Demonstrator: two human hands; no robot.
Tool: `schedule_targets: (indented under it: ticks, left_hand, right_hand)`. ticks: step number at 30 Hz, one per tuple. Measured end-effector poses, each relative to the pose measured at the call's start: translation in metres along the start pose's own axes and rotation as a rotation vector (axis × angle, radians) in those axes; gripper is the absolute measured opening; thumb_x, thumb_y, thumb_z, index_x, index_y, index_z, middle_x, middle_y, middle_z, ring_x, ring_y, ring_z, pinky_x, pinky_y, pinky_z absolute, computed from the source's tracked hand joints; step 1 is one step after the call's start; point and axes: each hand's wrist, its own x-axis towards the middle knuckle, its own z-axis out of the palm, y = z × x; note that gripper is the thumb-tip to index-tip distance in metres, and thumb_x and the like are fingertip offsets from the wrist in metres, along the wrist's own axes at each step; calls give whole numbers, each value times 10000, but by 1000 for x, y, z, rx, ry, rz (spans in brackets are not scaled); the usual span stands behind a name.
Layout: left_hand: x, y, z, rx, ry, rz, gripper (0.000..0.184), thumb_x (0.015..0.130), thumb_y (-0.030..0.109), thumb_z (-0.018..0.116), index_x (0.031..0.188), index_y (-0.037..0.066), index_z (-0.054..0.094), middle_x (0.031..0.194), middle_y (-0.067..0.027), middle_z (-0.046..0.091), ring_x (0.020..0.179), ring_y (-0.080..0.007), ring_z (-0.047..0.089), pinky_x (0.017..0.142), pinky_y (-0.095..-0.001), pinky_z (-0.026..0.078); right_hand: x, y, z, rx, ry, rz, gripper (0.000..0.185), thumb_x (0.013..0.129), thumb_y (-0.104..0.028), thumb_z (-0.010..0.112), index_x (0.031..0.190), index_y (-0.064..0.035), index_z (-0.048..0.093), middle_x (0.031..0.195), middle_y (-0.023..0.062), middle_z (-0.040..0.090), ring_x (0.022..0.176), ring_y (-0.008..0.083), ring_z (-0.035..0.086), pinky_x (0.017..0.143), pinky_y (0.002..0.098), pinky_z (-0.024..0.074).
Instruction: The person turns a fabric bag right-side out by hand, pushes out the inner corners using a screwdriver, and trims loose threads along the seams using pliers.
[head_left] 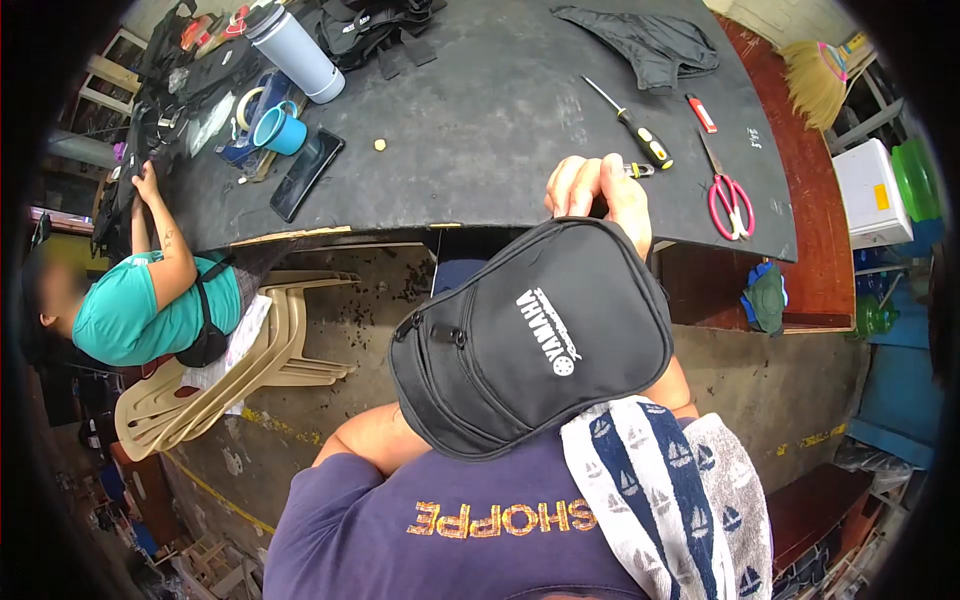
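A black zippered Yamaha bag (500,345) with a white printed logo is held up in front of my chest, tilted. My right hand (605,195) is at the bag's far edge, its fingers curled closed there. My left arm (372,438) runs under the bag, and the bag hides my left hand. Close to my right fingers on the black table (470,150) lies a small yellow-and-black tool (638,170), partly covered. A screwdriver (645,138) with a black and yellow handle lies just beyond it.
Pink-handled scissors (732,205), a red cutter (701,113) and a black fabric piece (650,45) lie at right. At left are a phone (308,175), a blue cup (280,130) and a tumbler (297,55). A co-worker (150,300) is beside stacked chairs (250,370).
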Motion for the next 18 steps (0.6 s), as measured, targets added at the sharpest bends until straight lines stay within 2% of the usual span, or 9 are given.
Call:
schedule_targets:
  ticks: [5,8,12,18]
  left_hand:
    - [13,12,-3,60,21,7,672,1100,369,591,1682,153,333,1713,-144,365,1588,-357,304,1326,-543,178]
    - [20,19,-4,93,32,21,665,1100,369,586,1679,150,342,1708,-141,374,1584,-349,314,1323,-532,191]
    - [30,30,-5,143,44,26,654,1100,368,579,1673,146,355,1701,-138,386,1578,-337,329,1318,-518,208]
    - [42,55,-12,260,97,46,640,1100,368,569,1666,140,374,1691,-132,404,1569,-320,350,1311,-496,234]
  right_hand:
    - [-4,23,-9,131,-7,164,588,1164,-419,434,736,-40,572,730,81,579,664,152,499,624,314,406]
    - [-8,29,0,341,-16,322,574,1165,-423,425,756,-44,562,729,76,572,667,149,491,624,316,406]
    - [-9,18,4,236,-56,229,570,1165,-422,415,755,-48,544,735,72,564,681,152,485,632,315,410]
    - [-11,27,0,199,-70,214,556,1158,-406,421,760,-40,552,755,77,574,707,155,494,648,319,417]
